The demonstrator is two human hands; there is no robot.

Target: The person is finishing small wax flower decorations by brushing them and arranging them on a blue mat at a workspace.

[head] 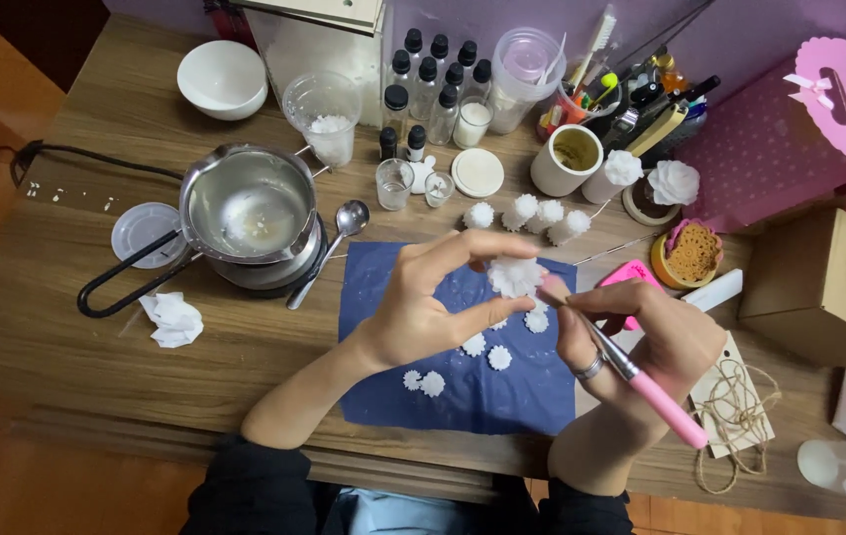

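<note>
From the head camera, both forearms come up from the bottom edge in dark sleeves and meet over a blue cloth (463, 386) spread on the wooden table (66, 327). The left hand (423, 307) is raised with the wrist bent back, thumb and fingertips pinching a white flower piece (514, 276) and holding it just above the cloth. The right hand (661, 342), a ring on one finger, grips a pink brush (641, 381) like a pen, its handle slanting down to the right and its tip touching the flower's right side.

Smaller white flowers (487, 352) lie on the cloth below the hands; some are partly hidden behind the left palm. To the left stand a steel pot (248, 203) on a small burner and a spoon (329, 248) beside it.

The brush tip is too small to make out clearly. A brown box (824, 287) and a coil of twine (735, 416) sit at the right, with white items cut off at the edge.
</note>
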